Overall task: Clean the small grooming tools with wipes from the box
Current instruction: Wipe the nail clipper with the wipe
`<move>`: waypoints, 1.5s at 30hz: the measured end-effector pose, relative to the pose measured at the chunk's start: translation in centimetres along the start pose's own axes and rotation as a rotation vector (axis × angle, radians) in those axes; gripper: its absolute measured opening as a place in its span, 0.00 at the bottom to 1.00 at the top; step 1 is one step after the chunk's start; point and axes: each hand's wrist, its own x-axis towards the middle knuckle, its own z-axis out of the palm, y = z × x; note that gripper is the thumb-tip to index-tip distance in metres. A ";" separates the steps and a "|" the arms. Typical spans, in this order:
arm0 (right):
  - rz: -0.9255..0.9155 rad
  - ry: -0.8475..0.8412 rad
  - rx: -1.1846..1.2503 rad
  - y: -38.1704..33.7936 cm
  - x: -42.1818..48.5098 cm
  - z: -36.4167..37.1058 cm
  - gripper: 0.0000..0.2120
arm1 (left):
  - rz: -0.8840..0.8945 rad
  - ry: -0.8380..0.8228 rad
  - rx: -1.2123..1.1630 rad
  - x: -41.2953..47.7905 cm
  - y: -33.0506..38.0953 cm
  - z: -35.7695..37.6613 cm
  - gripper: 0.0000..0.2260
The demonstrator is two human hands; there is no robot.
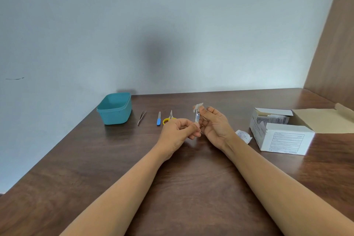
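Observation:
A silver nail clipper (197,117) stands upright between my hands above the table. My left hand (179,132) pinches its lower end. My right hand (215,123) presses a small white wipe (198,106) against the clipper's top. On the table behind lie tweezers (141,117), a nail file with a blue handle (159,119) and small scissors with yellow handles (169,118), partly hidden by my left hand. The open white box of wipes (283,136) stands at the right.
A teal plastic tub (115,108) sits at the table's far left corner. A torn white wipe packet (243,136) lies beside the box. A wall runs along the back of the brown table (191,178), and a wooden panel (333,44) rises at the right.

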 end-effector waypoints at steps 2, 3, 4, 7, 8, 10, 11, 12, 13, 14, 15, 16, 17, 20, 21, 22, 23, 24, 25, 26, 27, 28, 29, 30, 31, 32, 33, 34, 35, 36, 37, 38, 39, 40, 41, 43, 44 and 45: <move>-0.015 0.015 -0.002 0.0 0.1 -0.1 0.15 | 0.008 -0.004 0.019 0.0 -0.1 0.0 0.08; -0.027 0.028 -0.006 0.0 0.1 -0.1 0.16 | 0.016 -0.003 0.028 0.0 -0.2 0.0 0.09; -0.042 0.045 -0.012 0.0 0.1 -0.2 0.16 | 0.026 -0.002 0.039 0.0 -0.3 0.0 0.09; -0.069 0.099 -0.005 0.0 0.1 -0.2 0.16 | 0.058 0.008 0.080 0.1 -0.6 0.0 0.10; -0.070 0.116 0.017 -0.1 0.1 -0.1 0.16 | 0.062 0.016 0.084 0.1 -0.7 -0.1 0.10; -0.066 0.154 0.078 -0.3 0.0 -0.1 0.16 | 0.054 0.047 0.083 0.2 -0.8 -0.1 0.11; -0.064 0.171 0.109 -0.4 0.0 0.0 0.16 | 0.047 0.067 0.081 0.2 -0.7 -0.1 0.11; -0.063 0.184 0.134 -0.4 0.0 0.0 0.16 | 0.039 0.086 0.078 0.2 -0.6 -0.1 0.11; -0.061 0.192 0.150 -0.4 0.0 0.1 0.15 | 0.033 0.104 0.074 0.2 -0.5 -0.2 0.11; -0.058 0.193 0.152 -0.4 0.0 0.1 0.15 | 0.030 0.121 0.068 0.1 -0.3 -0.3 0.10; -0.049 0.188 0.144 -0.4 0.0 0.2 0.15 | 0.028 0.139 0.072 0.0 -0.1 -0.5 0.10; -0.039 0.178 0.134 -0.3 -0.1 0.3 0.14 | 0.030 0.155 0.087 0.0 0.2 -0.8 0.09; -0.029 0.163 0.124 -0.2 -0.1 0.4 0.13 | 0.031 0.173 0.116 -0.1 0.4 -1.3 0.09; -0.012 0.131 0.085 0.2 -0.3 0.8 0.12 | 0.011 0.194 0.204 0.0 1.2 -3.3 0.09; -0.010 0.128 0.072 0.3 -0.4 1.0 0.12 | -0.004 0.188 0.246 0.1 1.5 -4.3 0.09; -0.006 0.125 0.061 0.4 -0.4 1.2 0.12 | -0.012 0.195 0.304 0.2 1.8 -5.5 0.10; 0.000 0.120 0.051 0.6 -0.4 1.4 0.12 | -0.011 0.222 0.379 0.4 2.0 -6.9 0.10; 0.005 0.114 0.037 0.7 -0.5 1.5 0.12 | -0.010 0.265 0.452 0.5 2.2 -8.3 0.11; 0.017 0.108 0.019 0.9 -0.5 1.7 0.12 | -0.020 0.320 0.507 0.6 2.6 -10.0 0.11; 0.029 0.110 -0.001 1.0 -0.4 1.9 0.11 | -0.041 0.372 0.546 0.7 3.0 -11.6 0.12; 0.040 0.115 -0.019 1.2 -0.4 2.1 0.11 | -0.072 0.422 0.595 0.9 3.5 -13.2 0.12; 0.047 0.124 -0.034 1.3 -0.2 2.3 0.12 | -0.111 0.465 0.659 1.0 4.0 -14.7 0.11; 0.046 0.135 -0.043 1.3 0.0 2.5 0.12 | -0.159 0.501 0.729 1.2 4.6 -16.0 0.09; 0.042 0.145 -0.050 1.4 0.2 2.8 0.12 | -0.206 0.532 0.798 1.4 5.1 -17.3 0.08; 0.034 0.156 -0.055 1.5 0.5 3.1 0.12 | -0.245 0.553 0.858 1.6 5.5 -18.3 0.07; 0.022 0.169 -0.061 1.6 0.9 3.4 0.12 | -0.267 0.568 0.918 1.9 5.8 -19.1 0.08; 0.006 0.180 -0.066 1.8 1.3 3.7 0.12 | -0.284 0.576 0.977 2.2 6.0 -19.7 0.08; -0.013 0.191 -0.069 2.0 1.6 3.9 0.13 | -0.297 0.574 1.038 2.6 6.0 -20.1 0.08; -0.030 0.199 -0.069 2.3 2.0 4.1 0.13 | -0.313 0.562 1.097 3.0 6.0 -20.4 0.08; -0.045 0.209 -0.068 2.5 2.4 4.3 0.13 | -0.328 0.545 1.151 3.5 6.0 -20.7 0.08; -0.056 0.219 -0.070 2.7 2.8 4.4 0.13 | -0.342 0.528 1.198 4.0 5.9 -20.8 0.08; -0.065 0.230 -0.076 2.8 3.1 4.5 0.13 | -0.353 0.509 1.241 4.5 5.8 -21.0 0.08; -0.072 0.240 -0.086 2.9 3.5 4.5 0.13 | -0.365 0.488 1.282 5.0 5.6 -21.0 0.10; -0.078 0.246 -0.101 3.0 3.8 4.5 0.12 | -0.375 0.465 1.317 5.5 5.5 -21.1 0.11; -0.081 0.248 -0.118 3.0 4.1 4.5 0.12 | -0.383 0.438 1.346 5.8 5.3 -21.0 0.11; -0.082 0.245 -0.153 3.1 4.7 4.5 0.12 | -0.389 0.377 1.406 6.5 5.0 -20.9 0.07; -0.082 0.245 -0.168 3.2 4.8 4.5 0.11 | -0.389 0.349 1.440 6.8 4.9 -20.7 0.05; -0.081 0.244 -0.180 3.2 5.0 4.5 0.11 | -0.388 0.322 1.474 7.2 4.8 -20.6 0.04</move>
